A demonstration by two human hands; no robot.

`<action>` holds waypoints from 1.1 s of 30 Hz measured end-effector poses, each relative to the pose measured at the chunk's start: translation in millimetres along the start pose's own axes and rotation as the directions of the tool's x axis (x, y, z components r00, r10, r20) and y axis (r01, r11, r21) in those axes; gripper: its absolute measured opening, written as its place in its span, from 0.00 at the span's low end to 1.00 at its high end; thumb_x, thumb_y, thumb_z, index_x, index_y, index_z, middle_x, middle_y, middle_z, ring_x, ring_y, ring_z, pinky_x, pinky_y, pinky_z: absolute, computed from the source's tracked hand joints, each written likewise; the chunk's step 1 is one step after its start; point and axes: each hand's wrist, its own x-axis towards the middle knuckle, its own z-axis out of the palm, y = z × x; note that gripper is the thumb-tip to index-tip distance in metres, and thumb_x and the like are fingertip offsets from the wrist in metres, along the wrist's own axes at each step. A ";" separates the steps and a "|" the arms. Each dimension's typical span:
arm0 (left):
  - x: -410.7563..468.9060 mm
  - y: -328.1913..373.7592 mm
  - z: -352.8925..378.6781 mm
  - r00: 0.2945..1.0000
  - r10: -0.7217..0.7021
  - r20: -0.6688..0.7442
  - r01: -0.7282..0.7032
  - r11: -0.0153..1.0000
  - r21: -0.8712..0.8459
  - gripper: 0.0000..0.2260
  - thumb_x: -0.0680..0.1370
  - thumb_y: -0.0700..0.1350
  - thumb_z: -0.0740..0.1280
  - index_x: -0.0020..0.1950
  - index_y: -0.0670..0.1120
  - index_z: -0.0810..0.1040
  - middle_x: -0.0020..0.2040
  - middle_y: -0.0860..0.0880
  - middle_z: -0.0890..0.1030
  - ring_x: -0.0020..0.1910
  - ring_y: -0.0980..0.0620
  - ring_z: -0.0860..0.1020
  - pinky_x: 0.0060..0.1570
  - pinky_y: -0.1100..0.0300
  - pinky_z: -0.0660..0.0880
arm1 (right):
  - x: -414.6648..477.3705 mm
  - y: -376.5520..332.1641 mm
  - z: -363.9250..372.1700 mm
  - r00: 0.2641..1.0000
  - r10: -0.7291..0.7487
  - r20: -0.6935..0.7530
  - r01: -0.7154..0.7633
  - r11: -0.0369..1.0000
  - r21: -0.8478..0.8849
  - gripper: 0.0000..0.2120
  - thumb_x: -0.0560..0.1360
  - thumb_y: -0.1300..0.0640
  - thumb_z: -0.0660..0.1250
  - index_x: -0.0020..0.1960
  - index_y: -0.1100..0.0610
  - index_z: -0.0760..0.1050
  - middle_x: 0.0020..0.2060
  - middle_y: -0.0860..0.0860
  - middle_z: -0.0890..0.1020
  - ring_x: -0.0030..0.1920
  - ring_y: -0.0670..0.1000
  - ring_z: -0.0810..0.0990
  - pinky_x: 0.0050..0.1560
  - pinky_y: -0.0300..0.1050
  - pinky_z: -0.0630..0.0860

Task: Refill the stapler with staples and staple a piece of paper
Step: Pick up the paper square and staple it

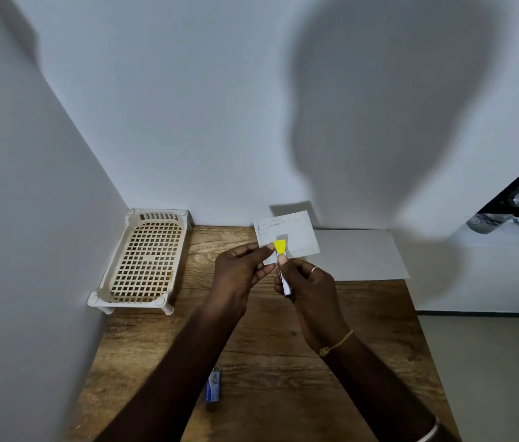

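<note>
Right hand [307,282] clenched on the yellow-tipped stapler [282,260], held above the wooden surface [267,339] with its nose over the small paper [293,232]; left hand [239,266] pinches that paper's near edge. Staple box [213,385] lies on the surface nearer the person than the stapler. Judging by this, refill looks finished and stapling is underway; whether a staple is already in the paper can't be told.

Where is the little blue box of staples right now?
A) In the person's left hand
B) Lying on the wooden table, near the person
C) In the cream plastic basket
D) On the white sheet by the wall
B: the blue box of staples lies on the bare wooden table, beside the left forearm, while both hands are up at the stapler.
</note>
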 end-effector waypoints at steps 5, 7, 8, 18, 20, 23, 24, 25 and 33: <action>0.1 2.9 0.8 1.000 -0.002 0.011 0.002 1.000 0.015 0.02 0.74 0.38 0.77 0.41 0.43 0.88 0.45 0.43 0.88 0.41 0.52 0.85 0.45 0.60 0.83 | 2.0 0.7 -1.2 1.000 -0.012 -0.007 0.012 1.000 -0.020 0.12 0.77 0.49 0.73 0.47 0.58 0.86 0.37 0.56 0.84 0.38 0.52 0.81 0.45 0.51 0.79; 0.1 3.7 0.8 1.000 -0.007 0.014 0.007 1.000 0.018 0.02 0.74 0.38 0.77 0.41 0.43 0.88 0.47 0.42 0.88 0.43 0.51 0.86 0.45 0.60 0.83 | 2.6 1.3 -1.7 1.000 0.006 -0.007 -0.006 1.000 -0.013 0.13 0.77 0.49 0.73 0.47 0.59 0.85 0.37 0.56 0.84 0.39 0.53 0.81 0.46 0.53 0.78; 0.2 3.6 0.7 1.000 -0.009 0.014 0.009 1.000 0.019 0.02 0.74 0.38 0.77 0.42 0.43 0.88 0.48 0.42 0.88 0.44 0.50 0.86 0.45 0.60 0.83 | 3.0 1.6 -1.6 1.000 0.013 -0.003 -0.013 1.000 -0.014 0.13 0.76 0.49 0.73 0.47 0.59 0.85 0.37 0.56 0.84 0.39 0.54 0.81 0.47 0.54 0.78; 1.9 6.7 3.2 0.999 -0.042 -0.017 0.042 0.999 0.027 0.10 0.73 0.38 0.77 0.52 0.36 0.85 0.59 0.30 0.81 0.50 0.44 0.79 0.46 0.60 0.83 | 4.9 1.6 -1.9 1.000 0.031 0.002 -0.031 0.999 -0.006 0.21 0.70 0.43 0.74 0.47 0.61 0.85 0.36 0.56 0.84 0.38 0.52 0.82 0.47 0.52 0.80; 2.3 6.8 3.0 0.999 -0.040 -0.017 0.040 0.999 0.025 0.11 0.73 0.39 0.77 0.53 0.36 0.85 0.59 0.31 0.81 0.50 0.44 0.79 0.46 0.60 0.83 | 5.3 2.2 -2.6 1.000 0.021 0.012 -0.020 1.000 -0.003 0.20 0.69 0.42 0.74 0.46 0.60 0.85 0.36 0.55 0.84 0.39 0.52 0.82 0.48 0.52 0.80; 3.5 6.7 2.3 0.999 -0.039 -0.015 0.039 0.999 0.023 0.11 0.73 0.39 0.78 0.53 0.36 0.85 0.58 0.33 0.83 0.50 0.44 0.80 0.46 0.60 0.83 | 6.1 3.3 -3.9 1.000 0.022 0.018 -0.022 1.000 0.013 0.20 0.69 0.42 0.75 0.47 0.59 0.86 0.37 0.54 0.85 0.39 0.51 0.82 0.50 0.52 0.81; 4.2 6.6 2.2 0.999 -0.039 -0.016 0.039 0.999 0.023 0.11 0.73 0.39 0.78 0.53 0.36 0.86 0.57 0.33 0.84 0.50 0.44 0.80 0.46 0.60 0.83 | 5.8 3.8 -4.2 0.999 0.027 0.023 -0.028 0.999 0.020 0.20 0.68 0.41 0.75 0.47 0.59 0.86 0.37 0.54 0.85 0.39 0.50 0.82 0.49 0.51 0.81; 5.0 6.3 2.2 0.999 -0.042 -0.019 0.042 0.999 0.021 0.10 0.73 0.39 0.78 0.52 0.36 0.86 0.54 0.34 0.84 0.49 0.44 0.80 0.46 0.60 0.83 | 5.2 4.2 -4.4 0.999 0.036 0.031 -0.037 0.999 0.031 0.21 0.68 0.41 0.76 0.47 0.59 0.86 0.37 0.54 0.85 0.39 0.50 0.82 0.48 0.50 0.81; 8.9 4.3 0.2 0.993 -0.108 -0.047 0.107 0.994 -0.033 0.01 0.73 0.38 0.77 0.43 0.42 0.88 0.39 0.46 0.85 0.33 0.54 0.79 0.42 0.60 0.83 | 4.2 6.1 -2.5 0.995 0.064 0.078 -0.067 0.997 0.034 0.25 0.64 0.38 0.77 0.49 0.58 0.86 0.39 0.55 0.85 0.41 0.52 0.82 0.52 0.54 0.80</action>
